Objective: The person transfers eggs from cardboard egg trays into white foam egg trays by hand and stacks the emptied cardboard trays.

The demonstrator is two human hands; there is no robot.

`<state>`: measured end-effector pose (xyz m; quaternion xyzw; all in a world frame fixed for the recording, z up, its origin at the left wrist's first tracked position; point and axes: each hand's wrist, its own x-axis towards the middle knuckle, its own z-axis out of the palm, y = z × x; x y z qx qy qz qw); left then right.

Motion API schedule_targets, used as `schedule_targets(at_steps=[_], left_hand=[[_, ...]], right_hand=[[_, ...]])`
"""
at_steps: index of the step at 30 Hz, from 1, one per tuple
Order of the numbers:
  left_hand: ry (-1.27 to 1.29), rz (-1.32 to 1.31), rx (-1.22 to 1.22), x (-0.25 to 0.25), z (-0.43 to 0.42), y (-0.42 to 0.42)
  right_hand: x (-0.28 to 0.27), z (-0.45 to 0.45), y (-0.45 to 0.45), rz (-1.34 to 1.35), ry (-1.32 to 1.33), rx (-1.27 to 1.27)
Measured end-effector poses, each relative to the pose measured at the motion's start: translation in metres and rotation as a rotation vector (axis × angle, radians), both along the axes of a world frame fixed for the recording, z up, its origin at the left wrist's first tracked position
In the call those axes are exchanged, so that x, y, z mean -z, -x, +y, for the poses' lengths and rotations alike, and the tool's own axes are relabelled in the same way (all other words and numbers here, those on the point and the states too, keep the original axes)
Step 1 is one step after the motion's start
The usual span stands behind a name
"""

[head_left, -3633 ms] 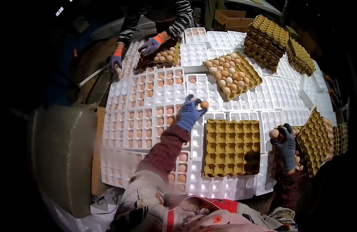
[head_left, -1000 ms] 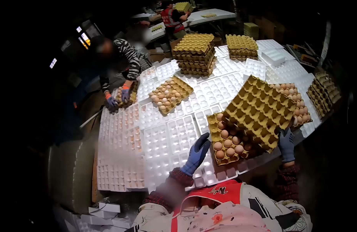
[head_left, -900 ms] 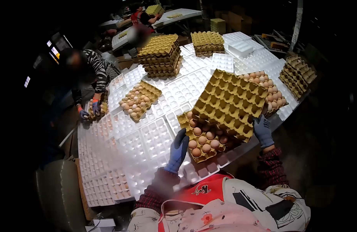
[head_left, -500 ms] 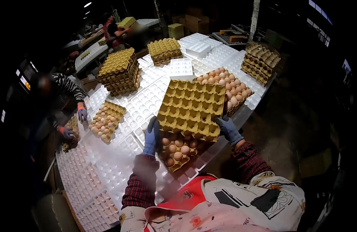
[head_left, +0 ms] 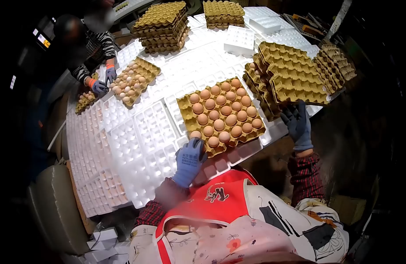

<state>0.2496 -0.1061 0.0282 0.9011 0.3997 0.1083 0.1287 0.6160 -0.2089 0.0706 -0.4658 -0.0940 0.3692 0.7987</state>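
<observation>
A pulp egg tray point(head_left: 185, 108) with several rows of brown eggs point(head_left: 225, 110) lies in front of me, its left column mostly bare. My left hand point(head_left: 189, 160), in a blue-grey glove, is closed at the tray's near left corner, its dark fingertips curled against an egg point(head_left: 195, 135). To the right, an eggless pulp tray point(head_left: 295, 77) rests tilted over other trays point(head_left: 261, 94). My right hand point(head_left: 298, 125), gloved too, has its fingers stretched apart, the tips at the eggless tray's near edge. Whether they bear its weight is hard to see.
White moulded trays point(head_left: 154, 127) cover the table. Tray stacks stand at the back left point(head_left: 161, 28), the back point(head_left: 223, 15) and far right point(head_left: 335, 68). A white foam block point(head_left: 239, 40) sits between. At left, a co-worker's gloved hands point(head_left: 104, 81) are beside another egg tray point(head_left: 145, 68).
The eggless tray has moved off the eggs to the right and now lies tilted there. My left hand has left it for the near egg corner. The view has shifted.
</observation>
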Motion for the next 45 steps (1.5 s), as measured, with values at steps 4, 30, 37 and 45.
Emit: schedule_targets(at_steps=[4,30,37,45], left_hand=[[0.072,-0.167,-0.025,0.014,0.005,-0.003],[1.049,-0.758,-0.215,-0.022,0.059,0.039],[0.134,0.158,-0.223,0.002,0.052,-0.018],[1.093,-1.228,-0.513,0.029,-0.012,0.063]], right_hand=[[0.025,0.012,0.096,-0.920,0.139,-0.474],[0.049,0.110,0.124,-2.005,0.130,-0.642],[-0.007,0.111,0.119,-0.135,-0.088,-0.871],[0.020,0.124,0.180,-2.305,0.448,-0.809]])
